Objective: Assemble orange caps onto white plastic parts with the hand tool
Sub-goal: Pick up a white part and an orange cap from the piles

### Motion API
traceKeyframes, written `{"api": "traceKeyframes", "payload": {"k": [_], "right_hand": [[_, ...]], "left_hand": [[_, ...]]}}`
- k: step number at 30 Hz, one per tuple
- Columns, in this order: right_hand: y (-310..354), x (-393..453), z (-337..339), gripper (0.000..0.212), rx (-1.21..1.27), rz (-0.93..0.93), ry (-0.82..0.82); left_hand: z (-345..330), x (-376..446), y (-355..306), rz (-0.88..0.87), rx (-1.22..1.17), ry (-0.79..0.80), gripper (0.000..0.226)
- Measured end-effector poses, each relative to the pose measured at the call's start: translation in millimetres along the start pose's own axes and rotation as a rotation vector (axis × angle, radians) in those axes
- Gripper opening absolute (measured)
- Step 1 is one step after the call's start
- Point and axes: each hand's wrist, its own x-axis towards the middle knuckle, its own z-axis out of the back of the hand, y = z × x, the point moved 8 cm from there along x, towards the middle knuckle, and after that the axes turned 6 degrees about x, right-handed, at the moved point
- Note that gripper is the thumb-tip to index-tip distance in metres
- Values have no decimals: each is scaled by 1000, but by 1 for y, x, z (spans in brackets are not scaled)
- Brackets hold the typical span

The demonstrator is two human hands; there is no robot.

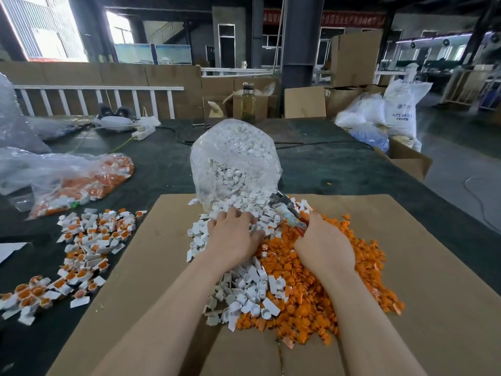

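My left hand (233,234) flat on white plastic parts (252,291), fingers spread and relaxed, gripping nothing; likely raking for next piece. My right hand (322,245) curled round red handles of hand tool (284,210), metal head pointing up-left over white heap, kept ready. Orange caps (306,283) piled under right hand, touching white pile; both within reach on cardboard sheet (423,267) over worktop. Finished pieces (89,240) set aside at left. Open bag (233,158) spills whites behind.

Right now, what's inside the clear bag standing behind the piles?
The clear bag holds loose white plastic parts, and its mouth spills them onto the cardboard by the left hand. No orange caps show inside. The bag's far side is hidden.
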Motion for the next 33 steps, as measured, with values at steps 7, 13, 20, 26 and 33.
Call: {"api": "traceKeyframes", "payload": {"k": [7,13,20,26,33], "right_hand": [[-4,5,-10,11,-79,45,5],[-3,9,-14,20,-75,102,48],[-3,11,-16,21,-78,117,35],[-4,11,-9,15,137,105,-56],[-7,11,0,28,385,112,-158]], "left_hand": [[-1,-1,5,4,-127,1,45],[0,-5,9,-13,-309,-40,45],[-5,-8,21,-71,-483,44,41],[3,-7,15,-96,-445,-71,20],[9,-9,2,-205,-155,-128,22]]}}
